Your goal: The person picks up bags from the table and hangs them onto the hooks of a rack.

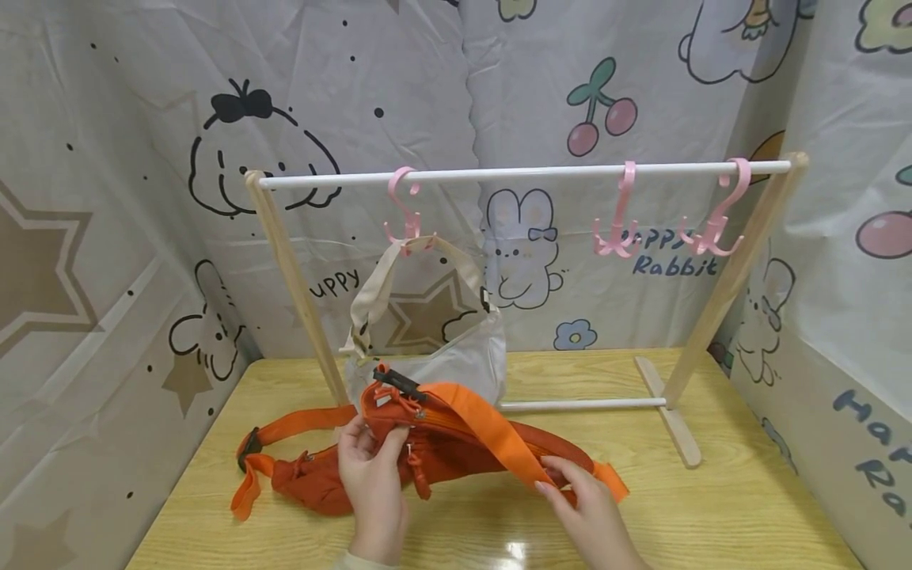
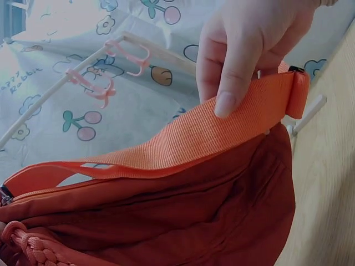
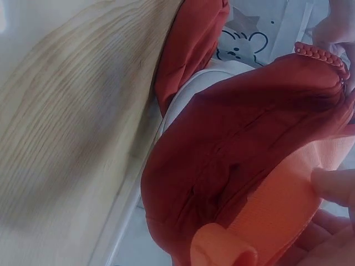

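Right hand [image 1: 590, 507] pinches orange strap [image 1: 492, 425], left hand [image 1: 372, 475] grips red bag [image 1: 459, 461], backdrop [image 1: 534, 79] reading "Rabbit".

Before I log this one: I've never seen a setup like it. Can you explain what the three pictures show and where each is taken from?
There is no machine here, just a person's two bare hands. The wide picture comes from a camera worn on the head, looking forward and down. The other two come from cameras on the left and right wrists, so they look tilted. The left hand grips a red bag; the right hand pinches its orange strap. On the table stands a rack with three pink hooks, and a white bag hangs from one.
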A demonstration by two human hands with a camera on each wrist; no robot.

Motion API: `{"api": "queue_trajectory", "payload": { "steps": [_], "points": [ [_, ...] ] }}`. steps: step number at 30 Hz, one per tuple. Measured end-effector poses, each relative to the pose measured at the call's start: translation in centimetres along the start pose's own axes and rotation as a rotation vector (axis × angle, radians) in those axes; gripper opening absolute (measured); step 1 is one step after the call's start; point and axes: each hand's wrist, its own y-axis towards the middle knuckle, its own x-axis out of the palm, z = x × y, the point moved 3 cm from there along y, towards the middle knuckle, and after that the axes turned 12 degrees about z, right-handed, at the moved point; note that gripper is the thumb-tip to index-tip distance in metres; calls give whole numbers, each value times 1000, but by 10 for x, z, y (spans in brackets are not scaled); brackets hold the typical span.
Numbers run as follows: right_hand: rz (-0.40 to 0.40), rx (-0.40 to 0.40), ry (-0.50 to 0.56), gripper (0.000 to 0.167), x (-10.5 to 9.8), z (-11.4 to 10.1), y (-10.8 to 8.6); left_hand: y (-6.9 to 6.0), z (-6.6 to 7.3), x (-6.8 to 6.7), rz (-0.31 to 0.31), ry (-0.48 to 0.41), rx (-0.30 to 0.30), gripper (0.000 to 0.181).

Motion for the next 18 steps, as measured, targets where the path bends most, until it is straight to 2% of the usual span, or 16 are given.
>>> {"api": "queue_trajectory", "payload": {
  "steps": [2, 4, 12, 18],
  "points": [
    [-19, 39, 29, 19, 0, 1, 1, -1, -1, 0, -1, 1, -1, 38],
    [-17, 44, 34, 15, -1, 3, 2, -1, -2, -1, 0, -4, 1, 37],
    [46, -83, -80, 12, -14, 2, 16, -1, -7, -6, -3, -4, -18, 39],
    [111, -180, -134, 11, -28, -2, 34, 1, -14, -12, -22, 41, -59, 42]
  ]
}}
